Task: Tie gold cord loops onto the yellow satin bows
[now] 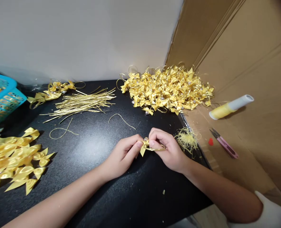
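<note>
Left hand [122, 155]: fingertips pinched on the left side of a small yellow bow [143, 149], forearm lying across the table.
Right hand [169, 150]: fingers clenched on the right side of the same bow, thumb on top.
Bow: held between both hands just above the black table [102, 196], near its front right part; one ribbon tail points down.
Cord loop [158, 148]: gold, joined to the bow, curving out under the right hand's fingers.
Bead [145, 139]: small and silvery, sitting on top of the bow between the two thumbs.
Thread scraps [186, 139]: a yellow tangle at the table's right edge, just beside the right hand.
Bow pile [169, 88]: a big heap of like bows with loops at the back right corner.
Gold cords [83, 103]: a loose bundle of cut lengths, back centre; one stray cord [121, 118] lies nearer the hands.
Ribbon pieces [14, 161]: folded yellow shapes heaped at the left.
Basket [2, 101]: blue, at the far left edge.
Spool [228, 107]: yellow thread, lying on cardboard [250, 63] to the right.
Snips [225, 144]: pink handles, on the cardboard near the spool.
</note>
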`<state>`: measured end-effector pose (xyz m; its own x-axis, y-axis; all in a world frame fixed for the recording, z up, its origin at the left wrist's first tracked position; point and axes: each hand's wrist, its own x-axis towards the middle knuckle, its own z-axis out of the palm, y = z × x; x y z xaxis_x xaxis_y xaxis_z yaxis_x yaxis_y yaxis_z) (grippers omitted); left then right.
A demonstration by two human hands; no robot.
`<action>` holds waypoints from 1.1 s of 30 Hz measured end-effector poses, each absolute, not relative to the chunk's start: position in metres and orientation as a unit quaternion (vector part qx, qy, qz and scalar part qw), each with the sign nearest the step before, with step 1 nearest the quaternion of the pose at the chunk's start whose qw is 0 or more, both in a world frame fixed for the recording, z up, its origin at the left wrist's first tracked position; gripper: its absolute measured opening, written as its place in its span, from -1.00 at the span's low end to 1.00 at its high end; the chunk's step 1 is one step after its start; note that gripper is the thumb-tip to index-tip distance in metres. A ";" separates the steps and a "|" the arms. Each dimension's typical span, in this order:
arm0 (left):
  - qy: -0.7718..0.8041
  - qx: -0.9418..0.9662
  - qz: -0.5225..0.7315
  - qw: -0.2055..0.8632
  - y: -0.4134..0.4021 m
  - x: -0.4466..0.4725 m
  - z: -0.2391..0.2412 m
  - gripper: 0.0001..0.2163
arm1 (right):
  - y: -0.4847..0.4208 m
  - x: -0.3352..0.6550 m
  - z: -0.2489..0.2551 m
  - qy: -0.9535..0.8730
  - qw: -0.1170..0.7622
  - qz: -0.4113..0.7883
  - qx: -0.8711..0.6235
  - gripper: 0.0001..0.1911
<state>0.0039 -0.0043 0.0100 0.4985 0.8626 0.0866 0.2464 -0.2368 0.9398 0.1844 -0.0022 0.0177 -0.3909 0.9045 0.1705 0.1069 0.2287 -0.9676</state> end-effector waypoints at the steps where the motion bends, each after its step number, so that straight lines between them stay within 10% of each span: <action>1: 0.383 0.708 0.319 0.501 -0.004 0.004 0.010 -0.68 | -0.002 0.184 0.017 -0.665 0.408 0.502 -0.372 -0.65; 16: 0.376 0.755 0.332 0.422 -0.003 0.002 0.007 -0.73 | 0.001 0.202 0.023 -0.832 0.361 0.195 -0.373 -0.95; 33: 0.344 0.594 0.360 0.632 0.002 0.004 -0.004 -0.72 | 0.003 0.190 0.018 -0.708 0.337 0.459 -0.418 -0.70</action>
